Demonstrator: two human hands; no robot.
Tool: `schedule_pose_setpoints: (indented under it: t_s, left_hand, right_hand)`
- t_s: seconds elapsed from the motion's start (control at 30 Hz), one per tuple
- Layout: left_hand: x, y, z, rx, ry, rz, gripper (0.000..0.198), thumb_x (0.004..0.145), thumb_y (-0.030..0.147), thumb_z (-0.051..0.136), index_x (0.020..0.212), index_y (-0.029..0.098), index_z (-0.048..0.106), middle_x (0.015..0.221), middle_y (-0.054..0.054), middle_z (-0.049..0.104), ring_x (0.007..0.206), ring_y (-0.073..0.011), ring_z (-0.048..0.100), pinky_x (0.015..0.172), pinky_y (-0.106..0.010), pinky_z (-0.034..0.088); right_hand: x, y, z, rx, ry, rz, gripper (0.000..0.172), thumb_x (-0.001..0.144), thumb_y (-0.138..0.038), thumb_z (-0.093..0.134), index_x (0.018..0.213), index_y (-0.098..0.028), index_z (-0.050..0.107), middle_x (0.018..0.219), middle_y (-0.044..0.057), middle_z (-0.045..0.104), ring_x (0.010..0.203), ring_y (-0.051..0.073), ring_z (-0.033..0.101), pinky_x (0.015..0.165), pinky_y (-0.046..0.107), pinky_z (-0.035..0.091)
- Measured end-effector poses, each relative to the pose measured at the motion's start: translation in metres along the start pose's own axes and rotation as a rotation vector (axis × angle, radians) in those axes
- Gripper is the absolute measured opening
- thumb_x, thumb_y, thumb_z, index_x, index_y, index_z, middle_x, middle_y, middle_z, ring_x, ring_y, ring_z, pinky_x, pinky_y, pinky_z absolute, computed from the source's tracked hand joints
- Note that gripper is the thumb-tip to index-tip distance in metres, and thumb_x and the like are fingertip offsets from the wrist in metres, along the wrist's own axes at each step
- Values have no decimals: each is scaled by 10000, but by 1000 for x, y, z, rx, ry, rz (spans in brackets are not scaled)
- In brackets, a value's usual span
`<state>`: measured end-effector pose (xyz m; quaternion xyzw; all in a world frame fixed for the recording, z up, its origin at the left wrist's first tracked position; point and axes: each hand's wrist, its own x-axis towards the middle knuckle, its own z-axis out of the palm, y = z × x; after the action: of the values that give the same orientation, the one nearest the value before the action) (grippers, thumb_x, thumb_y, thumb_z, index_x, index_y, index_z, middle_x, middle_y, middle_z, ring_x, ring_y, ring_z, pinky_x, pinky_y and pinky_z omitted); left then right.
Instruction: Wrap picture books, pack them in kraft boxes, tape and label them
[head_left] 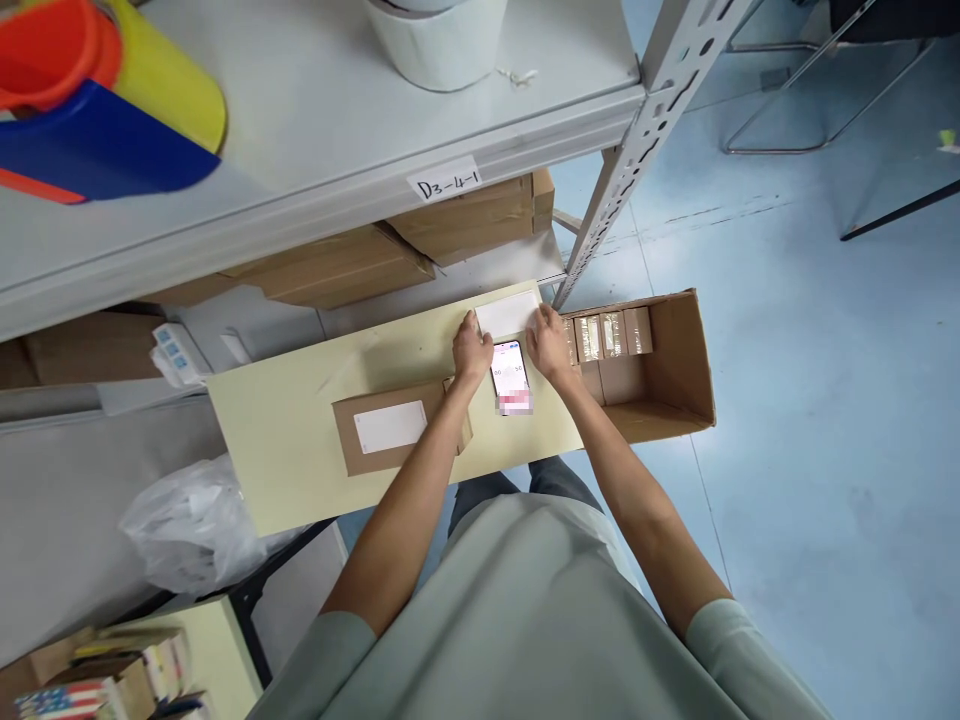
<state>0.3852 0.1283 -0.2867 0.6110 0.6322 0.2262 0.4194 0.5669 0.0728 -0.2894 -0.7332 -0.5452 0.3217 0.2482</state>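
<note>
L hand [472, 354] & R hand [550, 346], equally near, clamp fingers on opp. ends of 1 white card [508, 315], long axis btwn them.

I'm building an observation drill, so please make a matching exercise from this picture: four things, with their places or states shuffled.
1. White rectangular item
2. Phone
3. D3-4-1 label
4. Open carton

A. On the front edge of the shelf
B. By the table's right end, small packages inside
C. Screen lit
D. Left hand and right hand at its ends

Pairs: 1-D, 2-C, 3-A, 4-B
</note>
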Motion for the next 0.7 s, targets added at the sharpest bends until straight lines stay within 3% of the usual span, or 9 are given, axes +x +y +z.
schedule_pose_setpoints:
  t_s: [0.23, 0.37, 0.43, 0.57, 0.7]
  left_hand:
    - [-11, 11, -2, -13, 66, -72, 560, 919, 190, 701, 1476, 218, 651, 1446, -127, 740, 1268, -303, 741, 1162, -474, 566]
    - [-8, 18, -3, -58, 181, -139, 451, 891, 205, 750, 1340, 194, 716, 1252, -114, 806, 1067, -265, 787, 1053, -425, 616]
    - [-5, 22, -3, -106, 219, -187, 392, 877, 240, 780, 1264, 185, 741, 1105, -92, 821, 966, -242, 793, 966, -388, 639]
    - [1, 30, -5, -218, 231, -226, 255, 906, 330, 771, 1092, 155, 785, 967, -80, 817, 756, -195, 760, 740, -310, 628]
    - [2, 43, -7, -270, 213, -180, 271, 949, 405, 752, 1019, 149, 809, 898, -68, 813, 742, -186, 753, 699, -276, 597]
  right_hand:
    - [-2, -6, 2, 44, 62, 19, 468, 1105, -360, 479, 1496, -122, 578, 1645, 261, 487, 1556, 368, 465, 1310, 574, 396]
    - [-2, -10, 0, 126, 131, 72, 375, 1108, -340, 478, 1398, -163, 637, 1371, 200, 674, 1278, 332, 657, 1173, 524, 530]
    - [-2, -12, -2, 134, 158, 102, 344, 1122, -331, 460, 1374, -187, 645, 1268, 164, 708, 1171, 312, 689, 1118, 500, 560]
    - [-4, -24, -9, 43, 196, -11, 400, 1113, -430, 558, 1437, -207, 633, 1502, 190, 597, 1404, 360, 572, 1229, 538, 467]
    - [-9, -48, -9, 39, 70, -173, 488, 1059, -562, 666, 1405, -218, 684, 1517, 169, 604, 1430, 355, 555, 1256, 496, 451]
